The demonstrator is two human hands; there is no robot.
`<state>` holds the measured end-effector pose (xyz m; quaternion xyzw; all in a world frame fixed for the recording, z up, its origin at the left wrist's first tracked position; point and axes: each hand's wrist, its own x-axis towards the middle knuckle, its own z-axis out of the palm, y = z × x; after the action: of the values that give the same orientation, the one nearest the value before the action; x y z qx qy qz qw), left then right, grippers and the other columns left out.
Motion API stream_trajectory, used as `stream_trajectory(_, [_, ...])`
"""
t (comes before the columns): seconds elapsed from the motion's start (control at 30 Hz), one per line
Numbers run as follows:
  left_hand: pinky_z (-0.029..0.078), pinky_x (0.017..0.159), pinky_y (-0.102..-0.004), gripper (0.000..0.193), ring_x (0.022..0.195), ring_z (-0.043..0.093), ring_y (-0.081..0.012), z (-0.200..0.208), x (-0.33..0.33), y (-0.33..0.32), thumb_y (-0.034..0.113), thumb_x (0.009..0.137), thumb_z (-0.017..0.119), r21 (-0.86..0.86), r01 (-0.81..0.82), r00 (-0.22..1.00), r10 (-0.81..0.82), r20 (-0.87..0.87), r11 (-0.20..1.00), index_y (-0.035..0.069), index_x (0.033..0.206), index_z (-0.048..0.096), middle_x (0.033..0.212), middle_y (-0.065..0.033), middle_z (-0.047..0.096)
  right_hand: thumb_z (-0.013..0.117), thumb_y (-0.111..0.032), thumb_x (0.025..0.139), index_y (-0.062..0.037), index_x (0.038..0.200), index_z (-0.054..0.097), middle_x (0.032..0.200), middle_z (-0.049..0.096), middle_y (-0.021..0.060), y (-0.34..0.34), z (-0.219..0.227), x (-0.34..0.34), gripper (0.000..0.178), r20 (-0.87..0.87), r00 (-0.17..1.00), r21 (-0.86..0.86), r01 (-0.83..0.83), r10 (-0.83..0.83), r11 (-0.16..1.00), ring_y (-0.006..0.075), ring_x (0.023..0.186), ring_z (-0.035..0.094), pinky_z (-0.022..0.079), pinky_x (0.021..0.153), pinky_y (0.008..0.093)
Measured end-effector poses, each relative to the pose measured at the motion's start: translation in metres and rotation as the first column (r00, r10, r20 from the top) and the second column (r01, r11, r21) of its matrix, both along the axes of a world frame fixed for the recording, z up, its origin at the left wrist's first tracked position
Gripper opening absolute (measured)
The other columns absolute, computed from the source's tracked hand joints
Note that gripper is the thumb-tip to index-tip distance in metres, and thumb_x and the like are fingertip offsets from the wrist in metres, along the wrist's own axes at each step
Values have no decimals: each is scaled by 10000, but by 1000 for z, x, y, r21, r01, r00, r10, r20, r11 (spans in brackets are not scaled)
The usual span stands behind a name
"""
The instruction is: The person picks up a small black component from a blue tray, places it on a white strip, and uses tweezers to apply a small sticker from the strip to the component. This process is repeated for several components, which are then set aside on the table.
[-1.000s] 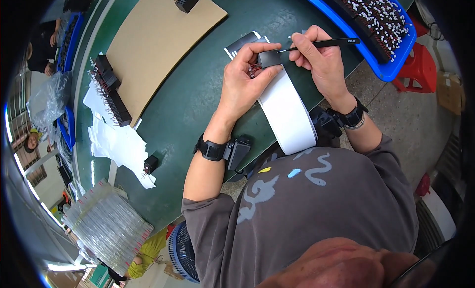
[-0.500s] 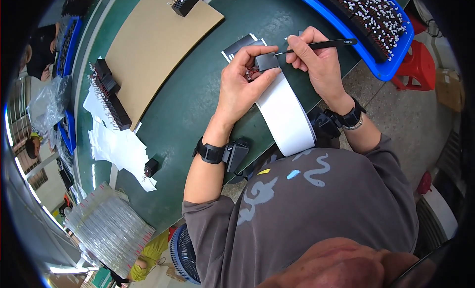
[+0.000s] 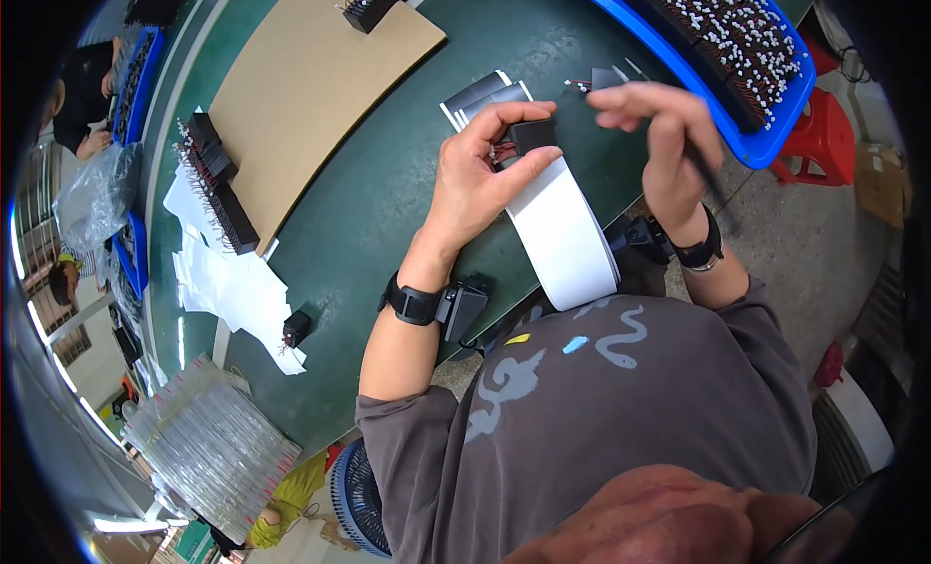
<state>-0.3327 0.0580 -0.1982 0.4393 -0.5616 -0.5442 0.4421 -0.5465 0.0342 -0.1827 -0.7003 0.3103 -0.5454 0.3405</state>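
A small black box-shaped part [image 3: 532, 134] with thin red wires is pinched between the thumb and fingers of my left hand [image 3: 475, 171]. Beneath it runs a long white paper strip [image 3: 562, 229], with dark label sheets [image 3: 482, 96] at its far end. My right hand [image 3: 669, 137] is smeared by motion and has black tweezers [image 3: 710, 176] tucked in it, pointing back toward the wrist. Just past its fingertips lies another black part [image 3: 605, 78] with red wires and white plugs.
A blue tray [image 3: 752, 152] full of wired black parts stands far right. On the left are a brown board [image 3: 291, 98], a row of black parts [image 3: 228, 215], white paper sheets [image 3: 228, 292] and one loose part [image 3: 297, 326]. A red stool [image 3: 824, 142] stands beyond the table.
My right hand has moved right, away from the part in my left hand, and the tweezers have swung back into the hand. The part's top has turned from grey to black.
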Motion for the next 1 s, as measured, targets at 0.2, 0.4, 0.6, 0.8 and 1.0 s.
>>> stream_trajectory(0.2, [545,821,-268,360,952,666,-104,1,5,0,56,837,751,37,9,987,-15,159,999,24,1181,648,1083,-69,713,723,-115,903,-42,1080,674,1112,726,151,6,-1,19,197,-541,828,-399,-100,-146,912,322,1039,699,544,886,448])
stream_trajectory(0.4, [474,757,-173,409,872,544,-31,-8,0,-2,8,870,747,-34,-6,999,7,37,999,-22,1242,579,1116,-14,649,787,10,784,-36,985,646,1106,709,150,8,-2,13,249,-440,898,-115,-59,2,992,313,1046,678,528,924,434])
stream_trajectory(0.6, [478,714,-207,369,834,584,-54,-5,5,-3,16,847,743,-20,32,992,-29,122,999,19,1186,599,1170,-63,700,799,32,763,-27,920,604,1046,706,133,3,12,8,257,-444,896,-126,-82,18,989,305,1003,673,529,898,409])
stream_trajectory(0.8, [455,719,-183,333,840,557,-37,-2,2,-3,-19,848,743,27,21,999,-20,-33,999,16,1137,582,1235,-57,685,795,34,764,-22,915,590,997,684,144,-16,10,-35,261,-525,808,-306,112,-266,945,303,970,659,517,875,377])
stream_trajectory(1.0, [513,817,-210,334,994,630,-89,-2,0,-5,-40,868,724,60,-43,981,53,-188,997,-4,1157,561,1237,-120,675,741,-5,859,-21,968,613,1003,676,114,-10,17,-31,169,-619,682,-480,65,-390,875,219,975,645,490,875,342])
